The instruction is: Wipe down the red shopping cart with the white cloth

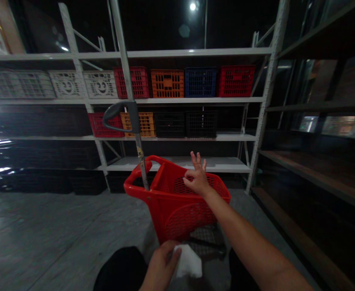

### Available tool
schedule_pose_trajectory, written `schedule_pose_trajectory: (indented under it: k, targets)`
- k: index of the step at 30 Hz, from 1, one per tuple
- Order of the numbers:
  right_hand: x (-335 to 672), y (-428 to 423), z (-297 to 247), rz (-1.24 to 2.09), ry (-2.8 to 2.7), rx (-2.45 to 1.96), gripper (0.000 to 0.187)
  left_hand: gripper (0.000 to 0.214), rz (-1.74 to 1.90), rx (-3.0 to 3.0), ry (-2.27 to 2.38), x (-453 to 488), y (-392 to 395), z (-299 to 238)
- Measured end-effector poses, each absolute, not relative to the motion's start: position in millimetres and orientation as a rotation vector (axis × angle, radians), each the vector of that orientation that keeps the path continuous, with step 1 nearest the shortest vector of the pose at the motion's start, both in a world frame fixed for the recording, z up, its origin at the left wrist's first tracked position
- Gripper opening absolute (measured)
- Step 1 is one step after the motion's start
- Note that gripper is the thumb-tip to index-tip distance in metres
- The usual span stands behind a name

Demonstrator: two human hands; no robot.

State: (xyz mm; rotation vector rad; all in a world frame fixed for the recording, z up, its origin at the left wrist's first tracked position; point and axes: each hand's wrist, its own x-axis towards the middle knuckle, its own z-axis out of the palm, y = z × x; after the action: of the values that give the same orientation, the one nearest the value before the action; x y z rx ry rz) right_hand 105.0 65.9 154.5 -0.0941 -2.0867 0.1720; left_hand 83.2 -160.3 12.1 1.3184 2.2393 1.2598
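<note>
The left hand (160, 262) is closing its fingers and thumb around a white folded cloth (190, 263), low in view and just in front of the red perforated plastic trolley basket (177, 208) standing on the grey floor. The right hand (197, 180) is hovering over the basket's open top, three fingers spread, thumb and forefinger nearly meeting, gripping nothing. The basket's grey pull handle (119, 117) is rising upright before metal shelving (177, 100) carrying coloured crates.
</note>
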Motion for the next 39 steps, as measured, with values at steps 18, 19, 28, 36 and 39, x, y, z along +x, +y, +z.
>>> schedule_pose_trajectory:
  k: [18,19,28,36,39]
  targets:
    - [138.0,4.9,1.4,2.090,-1.822,-0.373,0.042,0.031,1.571,1.380,2.476,45.9,-162.3,3.7]
    - [139.8,-0.2,-0.8,2.171,-1.701,-0.357,0.039,0.031,1.550,1.440,2.463,46.1,-161.5,2.2]
    - [147.6,-3.9,1.8,2.299,-1.271,-0.197,0.035,0.091,1.936,0.954,1.741,49.0,-146.0,-12.0]
    - [147.9,-1.5,-16.9,1.594,-1.707,-0.232,0.021,0.090,1.959,0.457,1.557,55.4,-135.6,-3.2]
    - [148.5,-2.4,-23.1,1.481,-1.693,-0.364,0.020,0.081,1.990,0.423,1.633,49.4,-135.1,-7.6]
